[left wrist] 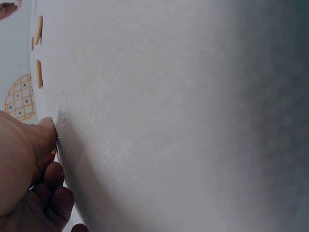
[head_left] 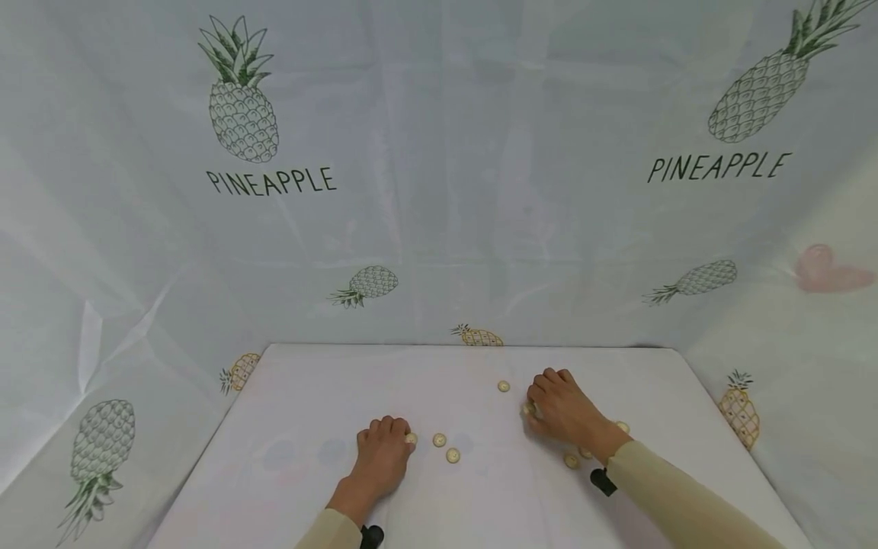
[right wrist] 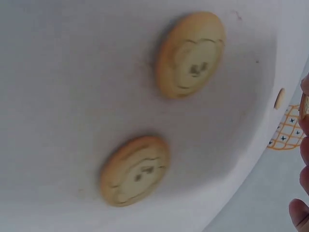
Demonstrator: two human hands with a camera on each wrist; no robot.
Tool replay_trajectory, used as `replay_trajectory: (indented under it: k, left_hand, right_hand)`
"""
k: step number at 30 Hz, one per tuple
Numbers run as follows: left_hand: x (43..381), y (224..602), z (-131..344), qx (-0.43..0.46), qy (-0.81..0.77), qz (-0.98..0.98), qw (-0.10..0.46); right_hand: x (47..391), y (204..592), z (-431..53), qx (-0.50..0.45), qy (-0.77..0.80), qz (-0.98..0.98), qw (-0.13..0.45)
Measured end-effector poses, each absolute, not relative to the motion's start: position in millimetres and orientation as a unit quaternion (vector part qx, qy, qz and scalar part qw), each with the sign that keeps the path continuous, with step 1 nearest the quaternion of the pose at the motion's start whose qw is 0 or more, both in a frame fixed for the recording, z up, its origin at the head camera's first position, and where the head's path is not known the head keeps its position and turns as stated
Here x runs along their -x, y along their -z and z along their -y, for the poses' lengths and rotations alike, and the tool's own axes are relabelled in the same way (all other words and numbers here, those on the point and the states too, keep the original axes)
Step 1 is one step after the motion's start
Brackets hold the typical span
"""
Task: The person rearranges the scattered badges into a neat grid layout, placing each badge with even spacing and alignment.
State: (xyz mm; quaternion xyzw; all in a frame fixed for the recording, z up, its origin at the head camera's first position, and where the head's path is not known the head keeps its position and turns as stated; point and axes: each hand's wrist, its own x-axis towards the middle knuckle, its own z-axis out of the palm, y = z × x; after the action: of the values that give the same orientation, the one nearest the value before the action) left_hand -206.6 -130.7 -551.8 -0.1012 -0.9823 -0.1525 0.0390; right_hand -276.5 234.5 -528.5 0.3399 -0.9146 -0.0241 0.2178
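My left hand is low over the left-middle of the table, its fingers curled and its thumb and fingertips at a small round tan disc. In the left wrist view that disc is almost wholly hidden by the thumb and fingers. Further right, my right hand pinches another disc by its edge. The right wrist view shows this held disc at the frame's right edge, between thumb and fingers. Two discs with a simple face drawn on top lie flat beneath the right wrist.
Two loose discs lie just right of the left hand, and one disc sits farther back. Near the right wrist, several more discs rest on the white tabletop. A pineapple-printed sheet hangs behind and around the table.
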Motion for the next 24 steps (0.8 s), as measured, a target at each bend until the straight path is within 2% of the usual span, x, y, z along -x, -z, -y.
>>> replay_trajectory:
  k: [11, 24]
  left_hand:
    - [208.1, 551.1, 133.7, 0.102, 0.161, 0.981, 0.032]
    - [211.5, 560.3, 132.7, 0.104, 0.159, 0.981, 0.041]
  right_hand:
    - [307.3, 522.6, -210.1, -0.359, 0.013, 0.903, 0.237]
    - [328.6, 529.4, -174.2, -0.341, 0.008, 0.924, 0.175]
